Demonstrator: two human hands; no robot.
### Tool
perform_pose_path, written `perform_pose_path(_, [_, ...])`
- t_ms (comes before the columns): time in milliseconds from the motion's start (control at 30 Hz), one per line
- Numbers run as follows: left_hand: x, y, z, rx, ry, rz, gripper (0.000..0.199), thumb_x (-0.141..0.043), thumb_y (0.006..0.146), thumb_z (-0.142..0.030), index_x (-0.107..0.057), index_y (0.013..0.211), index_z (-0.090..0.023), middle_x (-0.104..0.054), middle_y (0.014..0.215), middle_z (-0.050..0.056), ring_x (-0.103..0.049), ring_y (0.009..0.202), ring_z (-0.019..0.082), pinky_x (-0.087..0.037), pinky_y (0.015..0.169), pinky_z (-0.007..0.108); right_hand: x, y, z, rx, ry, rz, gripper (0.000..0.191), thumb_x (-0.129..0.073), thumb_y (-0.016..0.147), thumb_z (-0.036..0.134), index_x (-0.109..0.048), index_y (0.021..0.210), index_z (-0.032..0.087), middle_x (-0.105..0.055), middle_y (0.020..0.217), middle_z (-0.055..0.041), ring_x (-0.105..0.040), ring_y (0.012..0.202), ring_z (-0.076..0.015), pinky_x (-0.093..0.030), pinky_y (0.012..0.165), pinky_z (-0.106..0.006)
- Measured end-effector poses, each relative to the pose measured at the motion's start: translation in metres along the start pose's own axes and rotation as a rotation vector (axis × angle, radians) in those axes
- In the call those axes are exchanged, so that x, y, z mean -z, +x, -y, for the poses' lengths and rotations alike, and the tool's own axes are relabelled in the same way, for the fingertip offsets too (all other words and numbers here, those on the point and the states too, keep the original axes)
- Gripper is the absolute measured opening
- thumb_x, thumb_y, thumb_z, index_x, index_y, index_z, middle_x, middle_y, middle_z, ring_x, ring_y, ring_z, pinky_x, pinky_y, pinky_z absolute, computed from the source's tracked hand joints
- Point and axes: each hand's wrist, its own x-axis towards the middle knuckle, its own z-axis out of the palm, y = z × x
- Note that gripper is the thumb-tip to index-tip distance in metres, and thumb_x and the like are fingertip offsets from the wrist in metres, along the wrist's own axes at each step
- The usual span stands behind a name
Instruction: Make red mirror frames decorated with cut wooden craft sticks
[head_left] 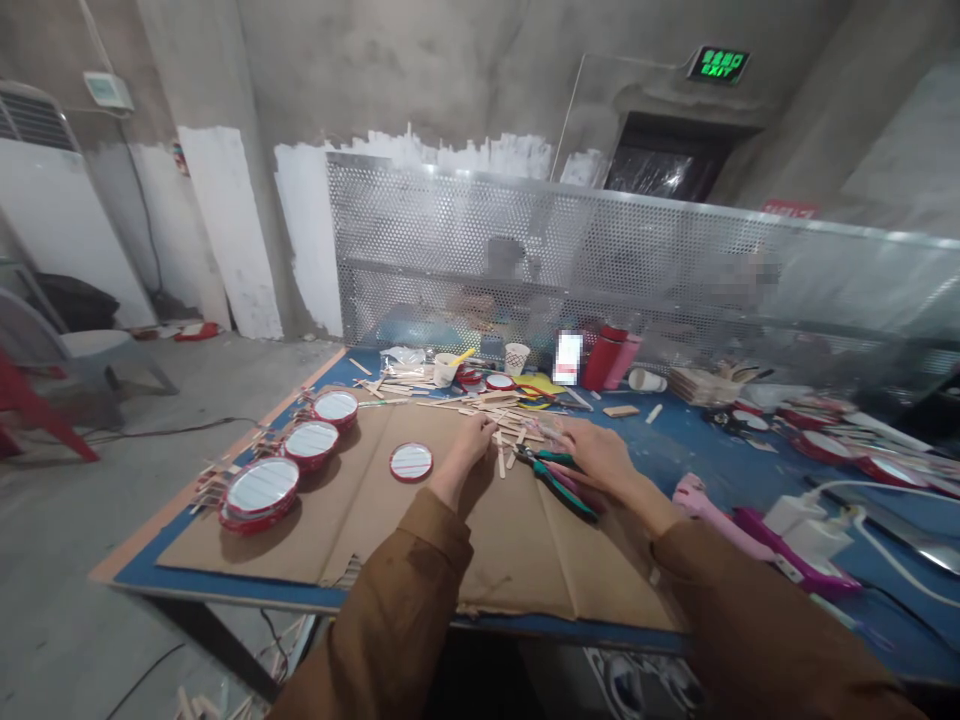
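My left hand is over the cardboard, its fingers pressed together at the near edge of a pile of wooden sticks; what they hold, if anything, is too small to name. My right hand is bent over the right side of the pile, fingertips by a clear, blurred item I cannot make out. Beneath and beside it lie green-handled pliers. Left of my left hand rests a round red-rimmed disc. Stacked red-rimmed discs stand along the cardboard's left side.
Paper cups, a lit phone and a red bottle stand at the back, before a perforated metal screen. On the right are a pink glue gun, white plugs with cables and more red-rimmed discs.
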Motion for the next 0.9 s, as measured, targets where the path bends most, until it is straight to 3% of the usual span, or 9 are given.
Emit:
perform_pose_path(167, [0.000,0.003,0.003,-0.037,0.005,-0.044,0.018,-0.048,0.080,-0.014,-0.047,0.062,-0.017,-0.045,0.049,-0.005,-0.042,0.048,0.009,-0.034,0.048,0.020,-0.003,-0.008,-0.008,0.102,0.128,0.325,0.042,-0.058,0.078,0.033,-0.062,0.119,0.022,-0.066,0.116,-0.0096,-0.062,0.102,-0.0233,-0.047,0.081,-0.031])
perform_pose_path(300, [0.000,0.004,0.004,-0.027,0.007,-0.038,0.020,-0.049,0.080,-0.016,-0.048,0.060,-0.017,-0.043,0.047,-0.005,-0.043,0.049,0.010,-0.036,0.050,0.020,-0.002,-0.007,-0.010,0.162,0.142,0.403,0.055,-0.059,0.071,0.025,-0.057,0.125,0.018,-0.061,0.122,-0.0135,-0.058,0.108,-0.0258,-0.044,0.088,-0.035])
perform_pose_path(367, [0.001,0.003,0.003,-0.021,0.003,-0.035,0.020,-0.049,0.080,-0.017,-0.048,0.060,-0.017,-0.044,0.047,-0.005,-0.043,0.048,0.010,-0.036,0.050,0.021,-0.003,-0.005,-0.009,0.135,0.147,0.384,0.051,-0.058,0.071,0.027,-0.059,0.121,0.018,-0.063,0.118,-0.0139,-0.059,0.104,-0.0257,-0.045,0.086,-0.036])
perform_pose_path(500, [0.001,0.002,0.001,-0.011,-0.014,-0.038,0.019,-0.049,0.080,-0.017,-0.049,0.062,-0.017,-0.045,0.047,-0.004,-0.043,0.047,0.010,-0.037,0.050,0.022,-0.006,-0.002,-0.008,0.051,0.264,0.374,0.026,-0.056,0.074,0.035,-0.067,0.091,0.018,-0.068,0.090,-0.0074,-0.061,0.083,-0.0218,-0.046,0.072,-0.031])
perform_pose_path(600, [0.001,0.000,0.000,-0.007,-0.035,-0.039,0.019,-0.048,0.081,-0.017,-0.049,0.062,-0.017,-0.045,0.048,-0.004,-0.044,0.048,0.010,-0.037,0.052,0.021,-0.006,0.001,-0.008,-0.026,0.352,0.358,0.020,-0.055,0.075,0.036,-0.063,0.076,0.018,-0.064,0.072,-0.0016,-0.057,0.068,-0.0176,-0.042,0.062,-0.027])
perform_pose_path(800, [0.001,0.004,0.004,0.014,-0.096,-0.051,0.017,-0.043,0.083,-0.018,-0.047,0.066,-0.018,-0.042,0.046,-0.005,-0.040,0.043,0.010,-0.035,0.049,0.023,0.011,0.010,-0.013,0.018,0.461,0.211,0.010,-0.058,0.068,0.026,-0.061,0.065,0.017,-0.060,0.066,0.0015,-0.053,0.066,-0.0152,-0.040,0.062,-0.027])
perform_pose_path(900, [-0.001,0.007,0.006,0.030,-0.136,-0.052,0.019,-0.042,0.085,-0.020,-0.045,0.066,-0.019,-0.039,0.044,-0.006,-0.037,0.038,0.010,-0.031,0.044,0.023,0.028,0.012,-0.013,-0.076,0.557,0.150,0.017,-0.060,0.069,0.032,-0.063,0.067,0.016,-0.059,0.061,0.0011,-0.052,0.060,-0.0145,-0.039,0.057,-0.027])
